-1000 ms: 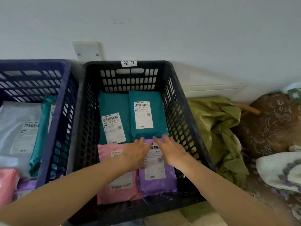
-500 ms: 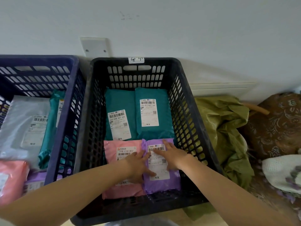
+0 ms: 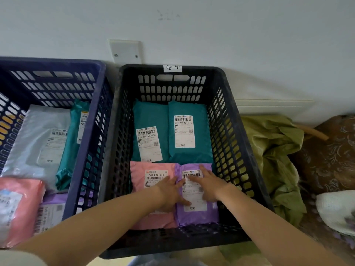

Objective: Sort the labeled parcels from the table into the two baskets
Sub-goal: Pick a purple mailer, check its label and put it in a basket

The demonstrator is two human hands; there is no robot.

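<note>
Black basket (image 3: 228,135) — the right one of the pair, against the wall, with a paper tag (image 3: 172,68) on its far rim. It holds four parcels lying flat, labels up:
- left teal parcel (image 3: 148,116) and right teal parcel (image 3: 189,107), side by side at the far end;
- pink parcel (image 3: 139,179), near left;
- purple parcel (image 3: 197,216), near right, touching the pink parcel along its left edge.

Your left hand (image 3: 169,191) lies flat with the fingers straight, across the line where the pink parcel and the purple parcel meet. Its thumb is on the purple parcel's label.

Your right hand (image 3: 207,186) lies flat on the purple parcel. Its fingers are straight and point far-left over the barcode. Neither hand grips anything.

Blue basket (image 3: 57,64) — left, just beside the black basket. It holds:
- grey parcel (image 3: 38,127), far side, label up;
- third teal parcel (image 3: 70,156), tilted along the right wall;
- second pink parcel (image 3: 21,198), near left;
- second purple parcel (image 3: 52,206), just right of the second pink parcel.

Green sheet (image 3: 272,150), crumpled, lies right of the black basket.
</note>
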